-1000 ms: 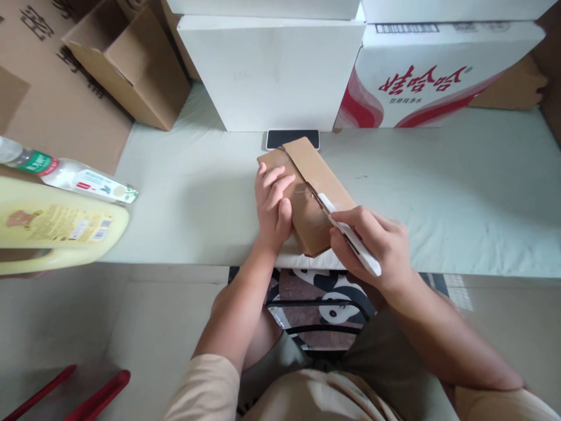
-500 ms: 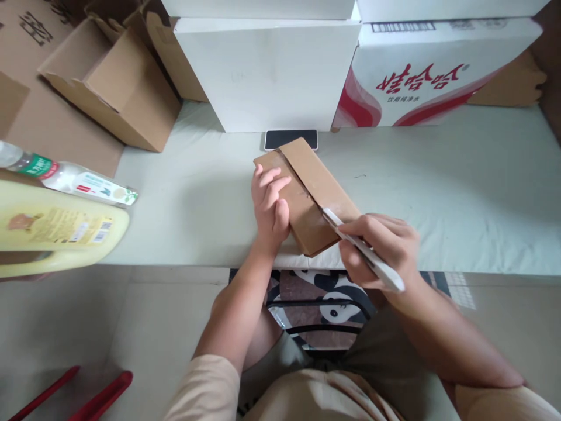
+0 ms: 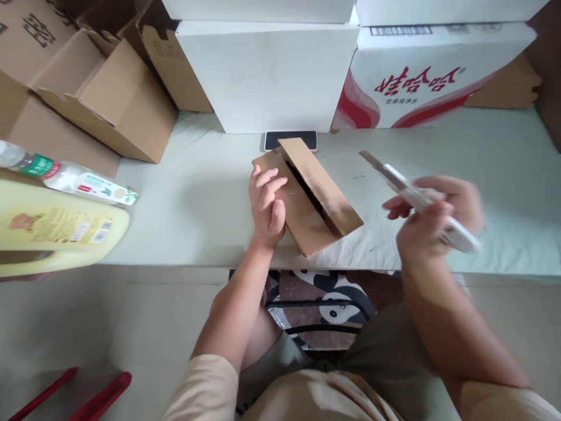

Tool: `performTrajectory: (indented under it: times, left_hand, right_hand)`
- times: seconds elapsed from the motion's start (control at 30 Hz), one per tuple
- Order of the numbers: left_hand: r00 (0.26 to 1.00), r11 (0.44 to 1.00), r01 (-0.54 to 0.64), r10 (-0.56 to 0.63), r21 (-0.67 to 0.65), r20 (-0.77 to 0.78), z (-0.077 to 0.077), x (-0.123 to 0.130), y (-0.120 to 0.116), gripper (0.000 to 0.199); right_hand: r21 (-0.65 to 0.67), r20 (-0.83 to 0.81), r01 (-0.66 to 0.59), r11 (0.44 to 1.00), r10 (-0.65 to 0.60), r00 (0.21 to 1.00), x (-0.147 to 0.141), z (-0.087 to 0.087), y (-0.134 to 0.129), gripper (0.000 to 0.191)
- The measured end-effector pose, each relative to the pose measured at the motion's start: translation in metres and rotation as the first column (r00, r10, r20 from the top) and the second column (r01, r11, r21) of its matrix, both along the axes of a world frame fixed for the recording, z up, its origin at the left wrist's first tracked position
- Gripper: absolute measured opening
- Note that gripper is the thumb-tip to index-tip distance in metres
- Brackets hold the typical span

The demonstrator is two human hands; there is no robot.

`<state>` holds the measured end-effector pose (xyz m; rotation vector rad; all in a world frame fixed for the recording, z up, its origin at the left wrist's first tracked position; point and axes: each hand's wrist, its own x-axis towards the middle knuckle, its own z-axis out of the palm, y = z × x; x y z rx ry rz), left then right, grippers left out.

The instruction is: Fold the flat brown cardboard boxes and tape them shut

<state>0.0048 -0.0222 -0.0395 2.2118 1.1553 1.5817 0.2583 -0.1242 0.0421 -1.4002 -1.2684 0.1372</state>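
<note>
A small brown cardboard box lies slantwise near the table's front edge. Its right flap is lifted a little, with a dark gap along the seam. My left hand rests on the box's left side, fingers curled over its top and edge. To the right of the box, my right hand is closed round a white utility knife, held in the air apart from the box. The knife's blade points up and left. Motion blurs the right hand's fingers somewhat.
Behind the box lies a phone, in front of a white carton and a red-and-white carton. Open brown boxes stand back left. A clear bottle and a yellow jug are at the left edge.
My right hand has moved right, taking the knife off the box. The right flap has risen and the seam gapes wider. My left hand has hardly moved.
</note>
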Motion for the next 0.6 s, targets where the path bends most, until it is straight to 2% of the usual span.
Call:
performTrajectory:
  times: [0.07,0.13,0.17,0.27,0.37,0.4,0.47,0.53,0.6]
  left_hand:
    - [1.000,1.000,0.001,-0.001,0.009,-0.003,-0.002,-0.004,0.001,0.060]
    - [1.000,0.999,0.012,-0.012,0.034,-0.001,-0.005,-0.010,0.002,0.056]
    - [1.000,0.999,0.022,-0.022,0.043,0.000,-0.006,-0.014,0.003,0.055]
    - [0.999,0.998,0.048,-0.048,0.030,-0.008,-0.009,-0.027,0.004,0.055]
    - [0.998,0.998,0.054,-0.054,-0.009,-0.014,-0.013,-0.038,0.005,0.060]
    - [0.999,0.998,0.053,-0.053,-0.020,-0.005,-0.014,-0.042,0.005,0.060]
    - [0.998,0.998,0.053,-0.051,-0.043,0.038,-0.017,-0.047,0.006,0.060]
    - [0.990,0.995,0.072,-0.063,-0.074,0.123,-0.019,-0.051,0.006,0.057]
    - [0.971,0.988,0.106,-0.079,-0.109,0.227,-0.017,-0.054,0.006,0.053]
  right_hand:
    - [-0.104,0.110,0.066,0.992,-0.055,0.992,0.005,-0.023,0.017,0.040]
    - [-0.279,0.283,0.090,0.956,-0.007,0.959,0.010,-0.043,0.029,0.029]
    - [-0.355,0.357,0.105,0.929,0.031,0.934,0.012,-0.050,0.033,0.029]
    - [-0.553,0.488,0.150,0.820,0.173,0.856,0.017,-0.064,0.036,0.058]
    - [-0.648,0.537,0.221,0.729,0.232,0.811,0.017,-0.068,0.032,0.077]
    - [-0.653,0.546,0.232,0.721,0.236,0.804,0.016,-0.067,0.030,0.078]
    - [-0.642,0.561,0.202,0.739,0.274,0.782,0.015,-0.067,0.026,0.072]
    - [-0.635,0.571,0.103,0.766,0.375,0.730,0.015,-0.070,0.023,0.061]
    - [-0.653,0.564,-0.016,0.757,0.501,0.657,0.016,-0.074,0.020,0.054]
